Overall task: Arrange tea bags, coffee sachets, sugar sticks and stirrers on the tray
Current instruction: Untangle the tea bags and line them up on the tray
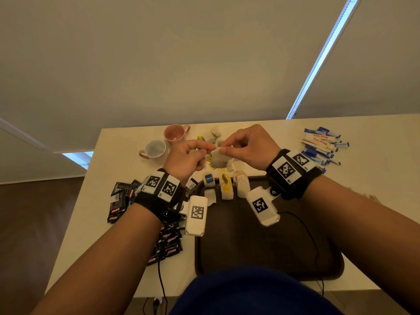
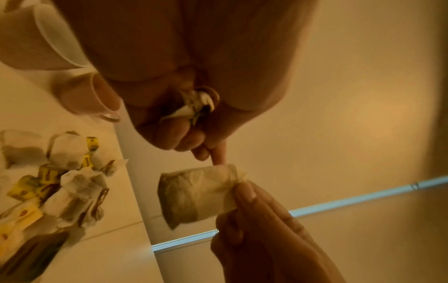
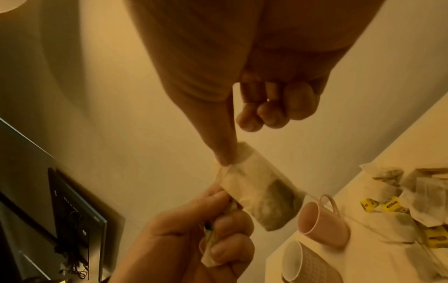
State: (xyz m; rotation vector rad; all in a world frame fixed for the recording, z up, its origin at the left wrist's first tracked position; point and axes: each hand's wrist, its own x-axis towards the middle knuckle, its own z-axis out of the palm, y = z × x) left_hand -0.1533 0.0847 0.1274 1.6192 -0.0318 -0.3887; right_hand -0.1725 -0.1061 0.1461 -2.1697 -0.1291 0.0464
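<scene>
Both hands are raised above the table with one tea bag [image 1: 218, 159] between them. My right hand [image 1: 225, 150] pinches its top edge between thumb and forefinger, shown closely in the right wrist view as the right hand [image 3: 229, 159] on the tea bag [image 3: 261, 193]. My left hand [image 1: 211, 147] pinches the same top edge from the other side and also keeps a crumpled wrapper [image 2: 196, 107] curled in its palm. The bag [image 2: 194, 195] hangs free. Several tea bags [image 1: 227, 188] lie along the far edge of the dark brown tray [image 1: 250, 242].
Black coffee sachets [image 1: 120, 201] are scattered left of the tray. Blue and white sugar sticks [image 1: 322, 146] are heaped at the far right. Two mugs [image 1: 156, 150] lie on their sides at the back left, with loose tea bags [image 1: 214, 135] beside them. A cable [image 1: 313, 242] crosses the tray.
</scene>
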